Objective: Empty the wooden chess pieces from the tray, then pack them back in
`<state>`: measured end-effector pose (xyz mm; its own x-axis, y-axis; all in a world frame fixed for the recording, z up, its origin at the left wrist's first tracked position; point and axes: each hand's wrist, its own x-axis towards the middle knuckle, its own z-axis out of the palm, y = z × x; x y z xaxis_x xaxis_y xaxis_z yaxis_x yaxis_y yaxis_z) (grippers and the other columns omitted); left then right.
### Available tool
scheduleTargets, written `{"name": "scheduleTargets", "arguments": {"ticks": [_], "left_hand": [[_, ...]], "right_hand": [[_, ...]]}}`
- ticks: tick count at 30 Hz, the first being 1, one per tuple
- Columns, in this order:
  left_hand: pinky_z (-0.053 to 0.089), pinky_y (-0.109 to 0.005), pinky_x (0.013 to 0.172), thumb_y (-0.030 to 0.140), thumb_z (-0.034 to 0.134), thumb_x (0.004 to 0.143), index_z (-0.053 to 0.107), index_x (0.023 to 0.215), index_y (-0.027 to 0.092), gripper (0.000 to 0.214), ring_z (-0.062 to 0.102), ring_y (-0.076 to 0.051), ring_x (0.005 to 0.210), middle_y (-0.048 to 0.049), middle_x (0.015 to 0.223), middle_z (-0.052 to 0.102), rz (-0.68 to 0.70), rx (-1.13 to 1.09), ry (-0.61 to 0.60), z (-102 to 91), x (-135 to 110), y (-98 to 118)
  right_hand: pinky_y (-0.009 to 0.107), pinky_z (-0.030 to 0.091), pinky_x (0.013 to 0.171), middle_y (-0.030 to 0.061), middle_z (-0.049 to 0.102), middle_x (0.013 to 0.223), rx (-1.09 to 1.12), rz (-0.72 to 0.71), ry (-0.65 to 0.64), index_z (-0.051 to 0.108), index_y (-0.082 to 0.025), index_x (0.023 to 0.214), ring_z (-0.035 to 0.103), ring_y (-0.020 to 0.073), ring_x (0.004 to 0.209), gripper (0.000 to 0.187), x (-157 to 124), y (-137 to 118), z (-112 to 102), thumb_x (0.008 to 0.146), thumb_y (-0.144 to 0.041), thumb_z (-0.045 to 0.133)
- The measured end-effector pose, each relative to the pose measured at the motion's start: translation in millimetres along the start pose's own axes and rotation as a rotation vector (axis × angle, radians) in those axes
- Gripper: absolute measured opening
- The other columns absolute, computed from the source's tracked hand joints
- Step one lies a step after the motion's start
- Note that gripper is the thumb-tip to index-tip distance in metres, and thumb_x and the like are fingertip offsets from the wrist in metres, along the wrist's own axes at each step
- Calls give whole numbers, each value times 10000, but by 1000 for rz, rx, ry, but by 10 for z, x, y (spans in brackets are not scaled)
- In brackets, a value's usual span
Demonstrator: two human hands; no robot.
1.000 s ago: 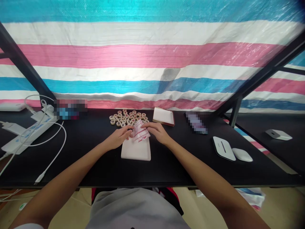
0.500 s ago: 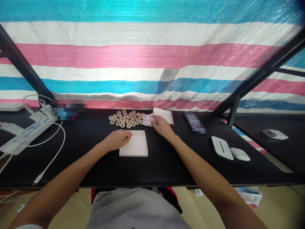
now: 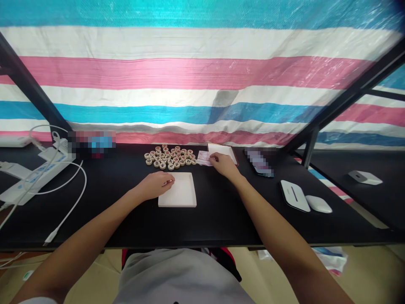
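Folded sheet (image 3: 204, 158), one: lying between about thirty round pieces (image 3: 171, 160) and one rear tray (image 3: 224, 149). Gripping its right edge with the fingers of the right hand (image 3: 225, 165); holding the left hand (image 3: 155, 185), fingers loosely parted, over one front tray (image 3: 182, 196). Also seeing one mouse (image 3: 319, 204) beside one white slab (image 3: 294, 196) on one black desk (image 3: 221, 223).

The head-worn camera looks forward and down from above the wearer's grey-clothed torso (image 3: 183, 278), facing across the flat black worktop (image 3: 228, 223). Its wide field runs from that torso, at the bottom edge, to the blue, white and pink striped plastic sheet (image 3: 158, 74) behind. The shallow square white tray (image 3: 179, 196) lies at close range, below centre.
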<state>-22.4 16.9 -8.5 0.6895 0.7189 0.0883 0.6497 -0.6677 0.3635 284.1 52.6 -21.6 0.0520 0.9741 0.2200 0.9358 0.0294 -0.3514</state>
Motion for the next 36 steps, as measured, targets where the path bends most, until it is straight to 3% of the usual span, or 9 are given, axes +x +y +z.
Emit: {"name": "scheduleTargets", "arguments": {"ticks": [8, 14, 18, 25, 31, 36], "left_hand": [[457, -277, 770, 299, 414, 888, 652, 961, 206, 265, 613, -188, 862, -45, 966, 673, -4, 12, -13, -24, -6, 22], [462, -263, 771, 300, 416, 892, 654, 971, 199, 270, 612, -181, 860, -50, 955, 671, -4, 23, -14, -31, -4, 35], [461, -254, 776, 302, 411, 902, 650, 975, 206, 268, 612, -176, 887, -41, 983, 673, 2, 35, -22, -27, -2, 23], [460, -252, 776, 303, 413, 903, 650, 969, 213, 261, 614, -175, 887, -35, 982, 675, 0, 45, -20, -26, -6, 18], [457, -249, 765, 298, 416, 899, 651, 967, 214, 259, 614, -171, 873, -28, 966, 676, 3, 53, -12, -8, -1, 8], [459, -246, 757, 273, 418, 897, 654, 949, 206, 251, 612, -165, 864, -27, 934, 681, -27, 100, 52, 5, 4, 13]], "right_hand": [[314, 436, 758, 100, 694, 918, 8, 30, 27, 671, -159, 1032, 620, 243, 852, 284, 48, 137, -2, 826, -277, 515], [329, 430, 844, 111, 679, 991, 66, -212, 139, 644, -133, 1050, 603, 233, 913, 281, 5, -19, 19, 858, -233, 465], [316, 430, 820, 119, 676, 991, -56, -292, 72, 628, -127, 1087, 593, 230, 918, 293, -50, -146, 46, 879, -226, 447], [335, 433, 804, 144, 638, 1063, -298, -224, 1, 618, -125, 1124, 556, 266, 968, 316, -43, -55, 112, 873, -202, 443], [367, 426, 866, 157, 522, 1265, -302, -211, 17, 617, -143, 1144, 500, 287, 1066, 329, -47, -32, 129, 883, -264, 457], [377, 408, 905, 161, 524, 1270, -285, -203, 13, 665, -133, 1046, 476, 295, 1125, 304, -54, -37, 152, 896, -261, 433]]}}
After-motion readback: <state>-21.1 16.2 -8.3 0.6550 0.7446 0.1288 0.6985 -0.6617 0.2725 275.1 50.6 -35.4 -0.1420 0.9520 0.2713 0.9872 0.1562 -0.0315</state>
